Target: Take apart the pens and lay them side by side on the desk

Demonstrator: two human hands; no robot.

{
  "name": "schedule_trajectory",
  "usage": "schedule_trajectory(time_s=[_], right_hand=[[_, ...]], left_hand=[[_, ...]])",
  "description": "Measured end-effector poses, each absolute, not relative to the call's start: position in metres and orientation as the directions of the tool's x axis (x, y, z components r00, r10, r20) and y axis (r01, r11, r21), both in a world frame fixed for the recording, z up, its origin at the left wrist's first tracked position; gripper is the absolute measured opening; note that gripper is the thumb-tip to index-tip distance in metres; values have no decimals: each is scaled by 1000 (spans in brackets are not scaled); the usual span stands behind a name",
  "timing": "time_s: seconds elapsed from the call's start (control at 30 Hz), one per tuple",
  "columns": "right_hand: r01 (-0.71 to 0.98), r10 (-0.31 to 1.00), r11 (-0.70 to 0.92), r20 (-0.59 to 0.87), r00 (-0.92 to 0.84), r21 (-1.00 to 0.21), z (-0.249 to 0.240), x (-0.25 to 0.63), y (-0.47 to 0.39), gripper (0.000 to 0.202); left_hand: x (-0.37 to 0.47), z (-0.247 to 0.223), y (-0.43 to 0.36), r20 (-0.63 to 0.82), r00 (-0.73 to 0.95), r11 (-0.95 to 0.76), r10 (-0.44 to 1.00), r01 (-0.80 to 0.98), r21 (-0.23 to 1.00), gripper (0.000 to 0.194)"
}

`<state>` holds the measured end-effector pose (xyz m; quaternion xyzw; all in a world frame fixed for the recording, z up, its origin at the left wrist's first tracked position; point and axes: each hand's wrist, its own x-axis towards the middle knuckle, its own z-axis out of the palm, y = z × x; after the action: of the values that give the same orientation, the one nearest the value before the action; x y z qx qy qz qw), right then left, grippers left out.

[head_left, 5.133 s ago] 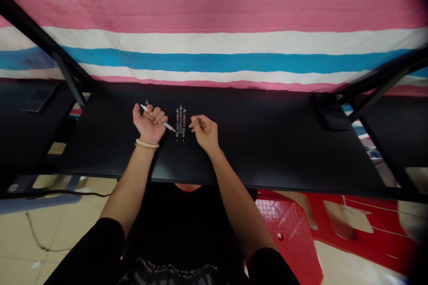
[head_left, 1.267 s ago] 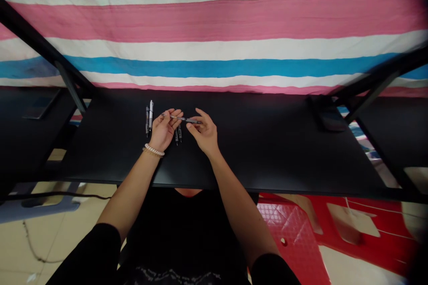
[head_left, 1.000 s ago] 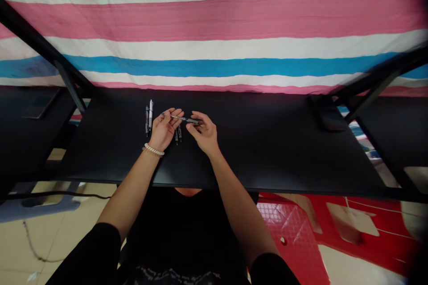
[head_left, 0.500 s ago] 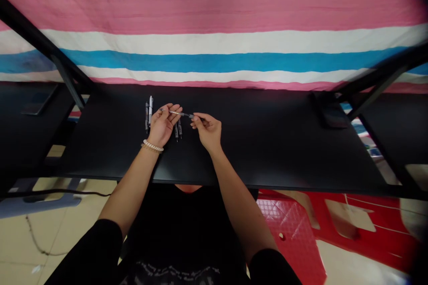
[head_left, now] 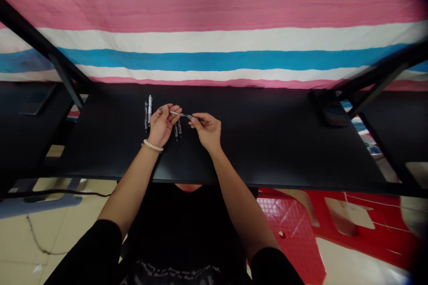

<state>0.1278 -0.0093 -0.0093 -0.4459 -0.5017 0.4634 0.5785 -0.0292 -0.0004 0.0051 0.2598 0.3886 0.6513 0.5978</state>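
Between my hands a slim pen [head_left: 179,114] is held nearly level above the black table. My left hand [head_left: 162,126], palm up, pinches its left end between thumb and finger, the other fingers stretched beneath it. My right hand [head_left: 207,130] is closed around its darker right end with thumb and fingertips. Left of my left hand lie a white pen [head_left: 150,109] and a dark pen [head_left: 146,116], side by side. Two more dark pens [head_left: 178,130] lie between my hands, their upper ends hidden behind my left fingers.
The black table [head_left: 267,142] has slanted black posts at both sides. A dark flat object [head_left: 330,109] lies at its right end. Behind hangs a striped cloth [head_left: 214,9]. Red plastic stools [head_left: 290,227] stand below the front edge on the right.
My right fingers have shifted slightly left along the pen, and its dark end now shows beyond them. My left hand keeps its hold. The view has tilted very slightly.
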Motion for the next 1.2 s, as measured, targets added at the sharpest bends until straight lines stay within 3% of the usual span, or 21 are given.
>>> schedule_trajectory(time_s=[0.23,0.4,0.83,1.07,1.2], right_hand=[[-32,995,98,98,16,-995,-9,128,-13,40],[-35,981,191,192,-29,-981,-9,128,-11,46],[-2,998,42,42,-37,-999,2,133,-14,55],[67,989,141,137,-58,-988,1,133,-15,53],[159,995,67,55,-84,-985,2,132,-16,66]], left_hand=[[-30,8,-1,-113,-121,25,986,-566,824,21],[-33,7,2,-100,-166,-14,981,-575,818,21],[-34,9,2,-109,-157,-3,982,-582,814,21],[-33,14,-1,-119,-137,21,983,-568,823,21],[-31,17,-3,-105,-87,39,991,-553,832,22]])
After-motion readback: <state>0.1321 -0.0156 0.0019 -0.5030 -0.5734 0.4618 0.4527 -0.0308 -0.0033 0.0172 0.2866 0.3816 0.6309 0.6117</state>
